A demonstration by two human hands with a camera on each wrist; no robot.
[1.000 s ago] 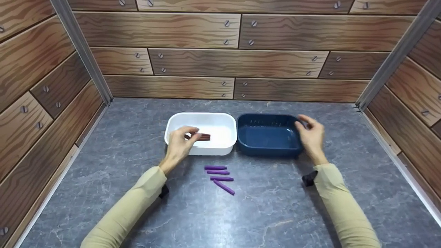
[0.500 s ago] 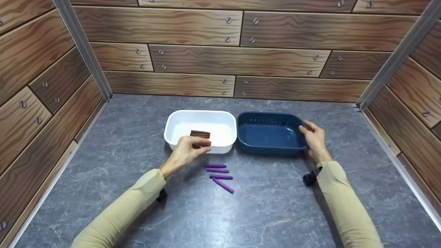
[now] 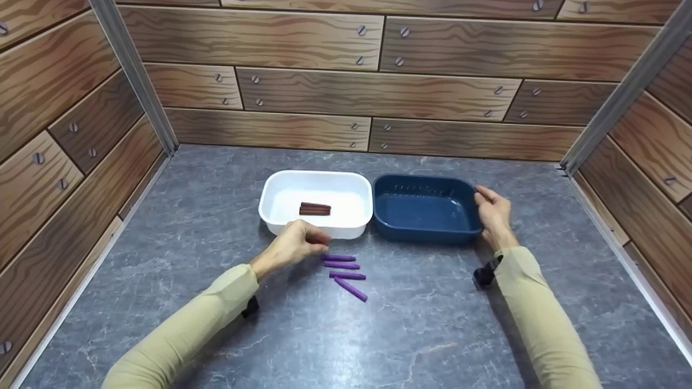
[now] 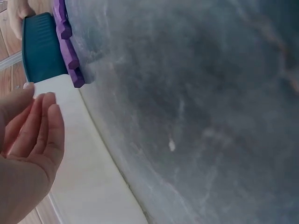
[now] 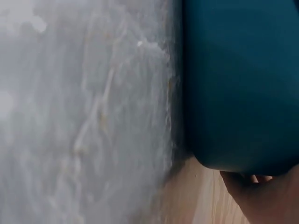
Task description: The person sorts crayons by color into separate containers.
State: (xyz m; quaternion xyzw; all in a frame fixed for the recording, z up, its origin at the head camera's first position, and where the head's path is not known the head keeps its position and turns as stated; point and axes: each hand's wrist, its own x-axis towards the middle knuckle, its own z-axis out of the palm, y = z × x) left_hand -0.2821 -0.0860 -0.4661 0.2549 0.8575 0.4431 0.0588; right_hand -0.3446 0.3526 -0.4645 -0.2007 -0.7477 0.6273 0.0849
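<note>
My left hand (image 3: 299, 241) hovers just in front of the white bin (image 3: 357, 232), beside several purple crayons (image 3: 347, 276) on the table. In the left wrist view its fingers (image 4: 55, 126) are relaxed and slightly bent, with nothing between them and the thumb. The crayons (image 4: 70, 53) show angular ends there. Several brown crayons (image 3: 315, 209) lie side by side in the white bin. My right hand (image 3: 494, 216) rests against the outer right end of the dark blue bin (image 3: 427, 236). The right wrist view shows part of that hand (image 5: 271, 198) at the bin's end; some fingers are hidden.
The two bins stand side by side on a grey marbled tabletop (image 3: 411, 324). Wood-patterned panels (image 3: 303, 92) enclose the back and both sides, with metal strips (image 3: 135, 81) at the corners.
My left hand has come out of the white bin towards the purple crayons, leaving the brown crayons inside. My right hand has shifted slightly right, from the blue bin's corner to its outer end.
</note>
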